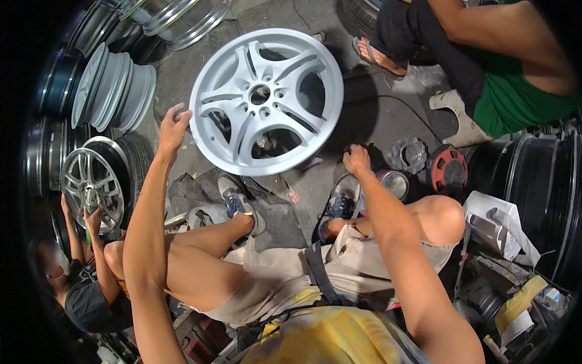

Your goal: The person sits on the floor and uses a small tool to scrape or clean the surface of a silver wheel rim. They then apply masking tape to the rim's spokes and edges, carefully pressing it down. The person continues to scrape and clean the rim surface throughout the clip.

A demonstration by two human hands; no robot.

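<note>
One pale grey wheel (254,108) with forked spokes lies face up before us, above the middle of the floor (173,79); we cannot tell what supports it. Our left hand (174,127) is spread at its left rim, fingertips touching or nearly so. Our right hand (357,159), fingers curled, is just off its lower right rim; whether it grips anything, we cannot tell. Below the wheel are our shoes (342,203), and right of them a round tin (394,183), a clear plastic ring (416,159) and a red disc (438,162). Toward the floor's upper right corner sits a co-worker (448,67) in a green shirt (518,103). On its left edge wheels (112,88) are stacked, and another person (97,303) handles a silver wheel (108,180).
</note>
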